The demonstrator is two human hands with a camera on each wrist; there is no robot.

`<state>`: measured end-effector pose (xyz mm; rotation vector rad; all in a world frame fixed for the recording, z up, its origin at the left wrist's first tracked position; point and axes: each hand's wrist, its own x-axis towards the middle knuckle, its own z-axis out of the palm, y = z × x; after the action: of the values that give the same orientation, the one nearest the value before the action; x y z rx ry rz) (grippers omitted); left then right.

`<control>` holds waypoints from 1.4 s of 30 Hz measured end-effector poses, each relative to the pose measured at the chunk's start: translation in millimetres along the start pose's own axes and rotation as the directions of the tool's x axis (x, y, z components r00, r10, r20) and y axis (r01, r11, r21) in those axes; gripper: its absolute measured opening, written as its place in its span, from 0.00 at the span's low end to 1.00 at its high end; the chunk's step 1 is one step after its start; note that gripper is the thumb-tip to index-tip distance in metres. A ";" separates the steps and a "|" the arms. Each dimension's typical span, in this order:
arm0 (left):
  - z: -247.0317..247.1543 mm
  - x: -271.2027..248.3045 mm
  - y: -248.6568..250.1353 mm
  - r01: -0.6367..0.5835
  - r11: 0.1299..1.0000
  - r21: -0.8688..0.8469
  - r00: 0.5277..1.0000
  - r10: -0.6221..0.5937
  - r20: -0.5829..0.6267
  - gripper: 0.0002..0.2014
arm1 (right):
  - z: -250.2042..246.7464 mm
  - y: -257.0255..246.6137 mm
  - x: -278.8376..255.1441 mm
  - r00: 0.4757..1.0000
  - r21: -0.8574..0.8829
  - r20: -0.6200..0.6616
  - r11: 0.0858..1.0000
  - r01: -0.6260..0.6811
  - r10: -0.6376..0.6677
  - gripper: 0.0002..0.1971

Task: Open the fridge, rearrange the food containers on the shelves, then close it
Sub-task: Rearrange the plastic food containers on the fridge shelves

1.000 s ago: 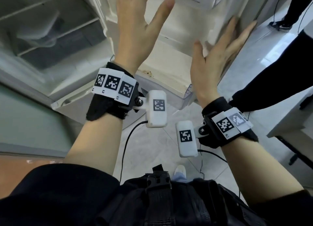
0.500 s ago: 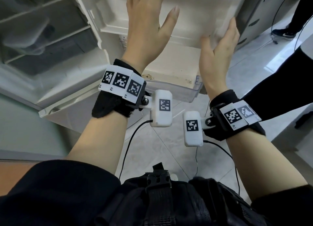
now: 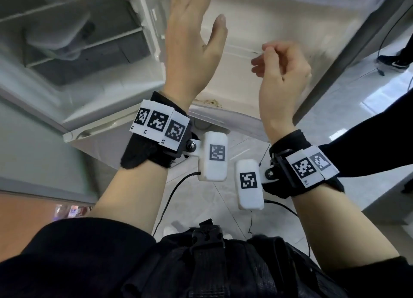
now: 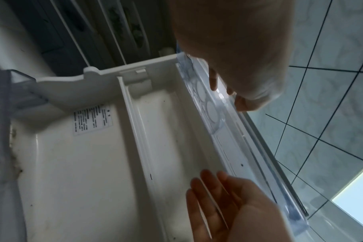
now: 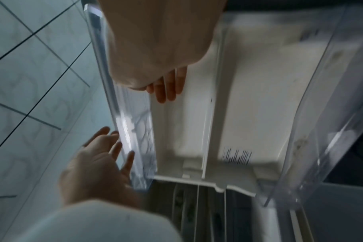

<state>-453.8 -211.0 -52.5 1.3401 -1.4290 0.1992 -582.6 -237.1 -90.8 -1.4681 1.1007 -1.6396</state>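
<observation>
The fridge stands open, its shelves [image 3: 73, 43] at the upper left. On one shelf sits a blurred pale rounded container [image 3: 58, 29]. The cream inner side of the fridge door [image 3: 257, 23] faces me in the middle, with a clear door bin [image 4: 213, 117] along its edge. My left hand [image 3: 194, 41] is raised before the door near the hinge side, fingers straight, holding nothing. My right hand [image 3: 281, 67] hovers in front of the door liner with loosely curled fingers and nothing in it. In the right wrist view its fingers [image 5: 106, 147] lie beside the bin's clear wall [image 5: 135, 124].
Another person's dark sleeve [image 3: 368, 137] reaches in from the right, and a dark shoe [image 3: 393, 62] stands on the tiled floor [image 3: 357, 92]. A white table edge [image 3: 391, 197] is at the right. Cables hang from my wrist cameras.
My right hand has come off the door's outer edge and its fingers have curled. The door's inner side now faces me more fully. My left hand has stayed raised and flat.
</observation>
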 end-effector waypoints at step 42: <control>-212.1 137.0 -396.2 0.571 0.800 0.183 0.813 -0.583 0.013 0.12 | 493.3 40.5 96.4 0.897 -0.138 0.380 0.973 -0.185 0.225 0.14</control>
<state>11.2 -273.4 -76.7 1.8815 -1.0061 -0.1371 -111.4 -416.4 -80.6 -1.5963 1.0723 -1.0946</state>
